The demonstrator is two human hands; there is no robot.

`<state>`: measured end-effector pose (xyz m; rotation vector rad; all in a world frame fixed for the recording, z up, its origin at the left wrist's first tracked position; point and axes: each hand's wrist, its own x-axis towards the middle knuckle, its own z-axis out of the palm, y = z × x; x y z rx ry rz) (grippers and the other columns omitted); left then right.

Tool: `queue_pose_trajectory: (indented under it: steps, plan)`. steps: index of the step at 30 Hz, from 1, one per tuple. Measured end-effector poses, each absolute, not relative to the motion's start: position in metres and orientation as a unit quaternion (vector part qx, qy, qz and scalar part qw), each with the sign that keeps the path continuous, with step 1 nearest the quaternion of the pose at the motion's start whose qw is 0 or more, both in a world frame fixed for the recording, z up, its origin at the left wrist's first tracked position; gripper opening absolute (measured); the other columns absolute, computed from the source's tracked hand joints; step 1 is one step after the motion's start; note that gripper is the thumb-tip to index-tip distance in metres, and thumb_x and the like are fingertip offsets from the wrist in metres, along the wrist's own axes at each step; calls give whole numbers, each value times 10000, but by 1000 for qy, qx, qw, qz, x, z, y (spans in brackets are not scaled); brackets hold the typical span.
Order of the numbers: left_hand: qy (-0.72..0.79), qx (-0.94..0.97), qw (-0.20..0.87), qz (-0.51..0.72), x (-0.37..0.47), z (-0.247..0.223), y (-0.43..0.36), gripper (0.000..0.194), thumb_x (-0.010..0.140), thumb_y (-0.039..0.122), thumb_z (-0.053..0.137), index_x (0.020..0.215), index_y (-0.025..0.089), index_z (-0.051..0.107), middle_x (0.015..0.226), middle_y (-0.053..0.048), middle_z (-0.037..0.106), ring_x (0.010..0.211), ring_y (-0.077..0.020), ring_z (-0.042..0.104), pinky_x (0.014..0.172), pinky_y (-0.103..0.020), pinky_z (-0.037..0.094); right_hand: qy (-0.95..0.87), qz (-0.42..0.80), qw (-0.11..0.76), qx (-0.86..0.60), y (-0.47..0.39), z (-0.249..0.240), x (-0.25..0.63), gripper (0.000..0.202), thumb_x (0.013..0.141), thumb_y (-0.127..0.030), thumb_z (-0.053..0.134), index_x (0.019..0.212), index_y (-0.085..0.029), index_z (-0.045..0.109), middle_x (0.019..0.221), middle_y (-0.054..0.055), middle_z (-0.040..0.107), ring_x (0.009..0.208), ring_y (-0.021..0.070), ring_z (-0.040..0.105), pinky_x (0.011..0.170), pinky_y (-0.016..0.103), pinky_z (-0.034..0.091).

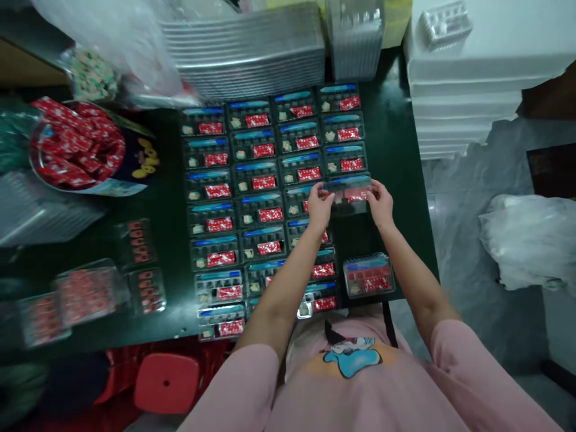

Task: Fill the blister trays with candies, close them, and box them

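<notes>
While trays lie in rows | left hand, right hand | grip pinching clear lid (blue pen beneath)

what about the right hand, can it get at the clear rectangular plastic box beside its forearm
Probably yes: nothing visible covers the box, and the right hand is near, though it's busy at another clear plastic container.

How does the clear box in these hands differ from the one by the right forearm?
The held box has the left hand and right hand at its ends; the near box has neither. The near box shows a row of red pieces; the held box shows none clearly. Both contain a blue stick and red packet.
</notes>
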<state>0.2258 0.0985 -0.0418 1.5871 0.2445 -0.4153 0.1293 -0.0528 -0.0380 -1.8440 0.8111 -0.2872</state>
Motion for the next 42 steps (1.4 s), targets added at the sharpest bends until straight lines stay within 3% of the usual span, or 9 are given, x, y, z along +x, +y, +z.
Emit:
queue_pose_trajectory:
  steps: [4,9,13,19,23,26,32,38,42]
  plan:
    - [51,769,620,-147,242,-62,77,485,680,60,695,1145,169,608,819,-10,610,888,-181,597,974,-346,437,343,-102,469,-808,-70,-53,148,433,885,-228,480,1302,-136,551,1138,123,656,1003,192,620,995,365,471]
    - [3,821,557,-129,247,-69,68,466,699,72,690,1151,153,614,1068,-111,618,1175,-264,530,1110,-425,331,338,-82,434,-831,-78,-65,154,421,880,-193,482,1283,-121,578,1201,158,587,1049,206,591,1006,368,455]
    - [-34,831,541,-128,232,-65,62,474,698,48,672,1159,147,628,1183,-151,579,1289,-305,453,1159,-478,256,353,-67,432,-827,-84,-72,144,438,870,-206,505,1296,-139,577,1147,146,604,1019,216,597,993,392,460]
    - [-18,836,516,-188,207,-64,52,610,683,-5,658,1274,136,610,1224,-149,560,1144,-253,579,1094,-403,381,396,-88,467,-785,-94,-84,110,450,876,-262,507,1298,-121,568,1066,130,643,943,197,613,957,388,481]
    - [57,786,552,-272,194,-57,61,708,726,106,690,1407,136,497,1098,-91,638,950,-185,638,978,-365,481,384,-145,557,-722,-91,-69,78,438,888,-343,520,1297,-192,564,1045,75,650,930,176,616,905,374,512]
    - [30,750,585,-307,166,-31,92,665,751,181,695,1392,144,521,1010,-58,669,901,-169,631,919,-341,502,366,-158,588,-703,-73,-32,39,452,888,-377,553,1317,-236,544,1106,58,643,959,165,619,930,367,511]
    - [-24,788,515,-337,67,23,171,541,770,249,688,1305,202,621,936,-36,640,836,-160,591,862,-338,501,393,-103,558,-724,-10,25,-60,427,896,-376,559,1299,-234,561,1174,82,630,1056,196,608,992,404,484]
    - [-39,809,468,-354,18,0,185,493,788,176,632,1281,185,632,1089,-83,575,919,-170,576,845,-326,510,447,-83,513,-728,23,-4,-111,417,904,-353,524,1287,-191,550,1261,114,590,1152,213,573,1042,427,446]
    - [-71,829,444,-332,15,-16,182,499,800,149,607,1296,205,613,1108,-77,543,1021,-193,559,927,-357,493,444,-69,487,-749,25,-17,-116,434,900,-366,524,1295,-187,538,1268,123,573,1153,213,565,1042,423,446]
